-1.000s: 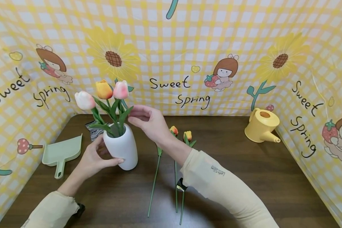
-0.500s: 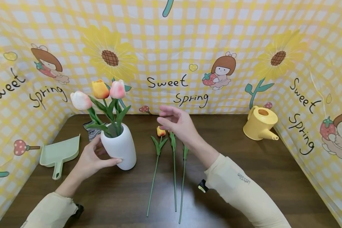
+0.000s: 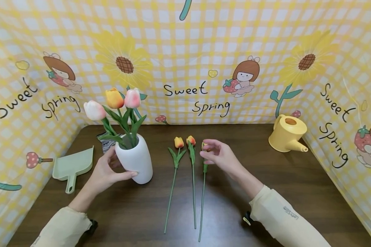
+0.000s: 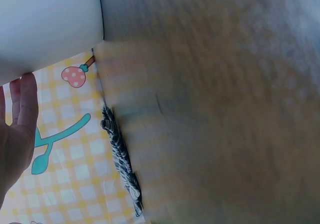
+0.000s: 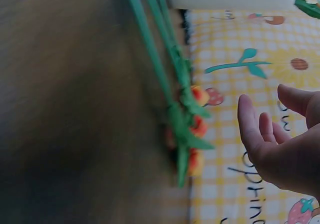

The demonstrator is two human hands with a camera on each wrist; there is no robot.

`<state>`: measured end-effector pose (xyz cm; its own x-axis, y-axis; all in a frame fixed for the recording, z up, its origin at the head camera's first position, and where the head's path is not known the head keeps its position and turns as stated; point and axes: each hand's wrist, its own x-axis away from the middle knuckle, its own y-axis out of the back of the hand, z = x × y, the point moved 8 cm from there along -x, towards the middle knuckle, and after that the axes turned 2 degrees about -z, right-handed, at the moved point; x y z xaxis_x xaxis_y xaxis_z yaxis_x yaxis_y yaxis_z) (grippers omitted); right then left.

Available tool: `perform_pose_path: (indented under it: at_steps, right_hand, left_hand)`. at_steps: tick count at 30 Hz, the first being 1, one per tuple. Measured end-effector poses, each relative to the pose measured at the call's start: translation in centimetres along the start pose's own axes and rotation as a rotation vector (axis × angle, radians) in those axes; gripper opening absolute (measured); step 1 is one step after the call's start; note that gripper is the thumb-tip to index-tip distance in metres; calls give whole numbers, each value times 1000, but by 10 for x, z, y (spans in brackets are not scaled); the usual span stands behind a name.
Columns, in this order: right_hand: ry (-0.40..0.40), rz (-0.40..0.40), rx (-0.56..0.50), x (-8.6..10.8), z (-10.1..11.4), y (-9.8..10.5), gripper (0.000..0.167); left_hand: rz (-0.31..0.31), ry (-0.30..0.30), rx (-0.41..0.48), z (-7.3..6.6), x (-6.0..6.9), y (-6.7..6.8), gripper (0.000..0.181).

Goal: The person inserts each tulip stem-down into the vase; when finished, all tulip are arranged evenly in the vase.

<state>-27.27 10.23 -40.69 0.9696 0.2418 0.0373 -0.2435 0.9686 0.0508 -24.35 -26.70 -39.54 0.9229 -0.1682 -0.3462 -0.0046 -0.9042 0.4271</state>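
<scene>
A white vase (image 3: 139,164) stands at the left, gripped by my left hand (image 3: 103,173) with the thumb across its front and the fingers round its far side. Three tulips rise from it: a pale pink tulip (image 3: 94,110), an orange tulip (image 3: 114,98) and a pink tulip (image 3: 132,98). My right hand (image 3: 221,156) is over the head of the rightmost loose tulip (image 3: 203,199), partly hiding its bloom. In the right wrist view that hand (image 5: 285,139) has loosely bent fingers apart from the flowers. A left tulip (image 3: 178,142) and a middle tulip (image 3: 191,140) lie beside it.
On the dark wooden table (image 3: 235,212), a green dustpan (image 3: 74,164) lies at the left. Behind the vase is a striped grey cloth (image 3: 107,142). A yellow watering can (image 3: 287,133) stands back right. Checked fabric (image 3: 179,51) encloses the back and sides.
My right hand has moved away from the tulips in the vase, rightward and down, to above the rightmost loose tulip. My left hand keeps its grip on the vase.
</scene>
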Motion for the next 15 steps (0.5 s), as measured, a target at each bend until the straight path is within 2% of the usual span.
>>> perform_pose_path:
  at_steps: [6, 15]
  right_hand:
    - [-88, 43, 98, 5, -28, 7, 56]
    - [-289, 130, 273, 13, -64, 10, 32]
  left_hand:
    - [-2, -2, 4, -2, -1, 1, 90]
    - [3, 3, 16, 2, 1, 0, 90]
